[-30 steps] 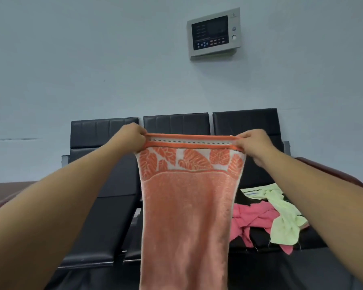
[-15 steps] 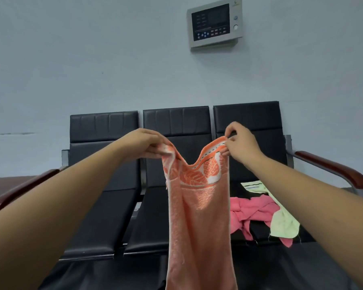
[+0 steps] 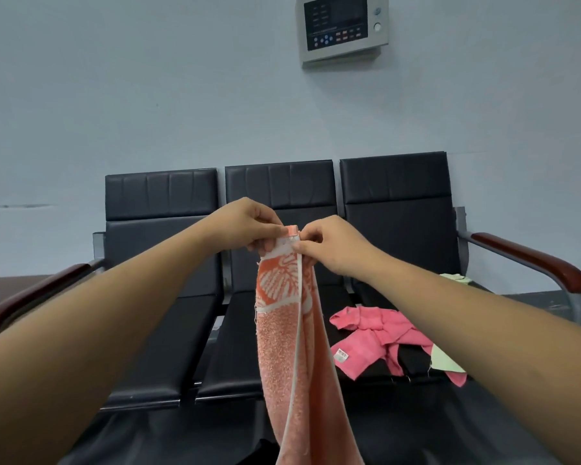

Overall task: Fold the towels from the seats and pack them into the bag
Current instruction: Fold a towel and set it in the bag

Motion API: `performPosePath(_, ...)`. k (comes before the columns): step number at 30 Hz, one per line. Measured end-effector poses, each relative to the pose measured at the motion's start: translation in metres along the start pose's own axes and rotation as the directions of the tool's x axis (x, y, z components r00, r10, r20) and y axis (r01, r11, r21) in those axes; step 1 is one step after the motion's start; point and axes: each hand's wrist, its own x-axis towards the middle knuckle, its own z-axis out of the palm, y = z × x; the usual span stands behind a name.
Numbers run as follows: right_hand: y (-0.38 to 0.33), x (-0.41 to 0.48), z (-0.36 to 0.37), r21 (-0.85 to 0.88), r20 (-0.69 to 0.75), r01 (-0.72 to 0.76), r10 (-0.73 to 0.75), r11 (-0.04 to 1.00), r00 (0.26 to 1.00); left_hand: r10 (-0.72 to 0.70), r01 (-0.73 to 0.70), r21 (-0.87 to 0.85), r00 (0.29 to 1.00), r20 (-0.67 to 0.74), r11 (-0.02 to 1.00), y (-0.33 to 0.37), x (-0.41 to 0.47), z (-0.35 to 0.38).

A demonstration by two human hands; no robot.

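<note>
Head view: the orange towel (image 3: 292,347) hangs in the air in front of the middle seat of the black three-seat bench (image 3: 161,196). It is salmon-orange terry cloth. Near the top it has a band of darker orange with white leaf shapes, and a thin white edge runs down its length. The towel is doubled lengthwise, so its two top corners meet at one point and it reads as a narrow strip. Its long axis is close to vertical, with the patterned end up and the plain end down, and it widens slightly toward the bottom.

The left hand (image 3: 249,226) pinches the top corners from the bench's left side, thumb and curled fingers closed on the cloth. The right hand (image 3: 332,245) pinches the same top edge just beside it, fingertips pressed on the white hem. The two hands almost touch.

The towel's lower end is cut off by the bottom of the picture, so its full length is unknown. On the bench's right seat lies a crumpled pink towel (image 3: 379,333) with a small white label. A pale green towel (image 3: 445,360) beside it is largely hidden behind the right forearm. Dark, sheeny material spreads in front of the bench at the bottom edge, and what it is cannot be made out.
</note>
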Motion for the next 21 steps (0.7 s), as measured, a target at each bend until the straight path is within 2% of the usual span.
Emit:
performPosePath(3, 0.004, 0.003, -0.004, 0.183, -0.05, -0.052, 0.062, 0.982, 0.997, -0.002, 0.003, -0.016, 0.999, 0.049, 1.0, -0.008, -0.001, 0.001)
performPosePath(6, 0.009, 0.008, -0.01, 0.406, -0.109, -0.102, 0.158, 0.908, 0.981, -0.052, 0.02, 0.191, 0.985, 0.162, 0.981, -0.022, -0.002, 0.006)
performPosePath(8, 0.016, 0.01, -0.016, 0.469, -0.118, -0.125, 0.202, 0.874, 0.972, -0.087, 0.046, 0.254, 0.984, 0.153, 0.966, -0.036, -0.005, 0.006)
performPosePath(10, 0.025, 0.01, -0.019, 0.452, -0.138, -0.13, 0.213, 0.882, 0.967, -0.097, 0.069, 0.177, 0.983, 0.154, 0.982, -0.047, -0.009, 0.001)
performPosePath(12, 0.031, 0.007, -0.018, 0.422, -0.115, -0.126, 0.191, 0.898, 0.975, -0.088, 0.091, -0.008, 0.979, 0.182, 0.996, -0.052, -0.012, 0.002)
performPosePath(15, 0.03, 0.003, -0.009, 0.376, -0.066, -0.097, 0.131, 0.922, 0.989, 0.025, 0.005, -0.224, 0.991, 0.133, 0.974, -0.046, -0.009, 0.015)
performPosePath(17, 0.026, 0.002, -0.005, 0.368, -0.073, -0.085, 0.12, 0.926, 0.99, 0.097, -0.058, -0.267, 0.986, 0.137, 0.962, -0.036, -0.005, 0.025)
performPosePath(21, 0.029, 0.004, -0.002, 0.394, -0.081, -0.097, 0.139, 0.914, 0.987, 0.096, -0.053, -0.254, 0.983, 0.158, 0.966, -0.033, 0.0, 0.033)
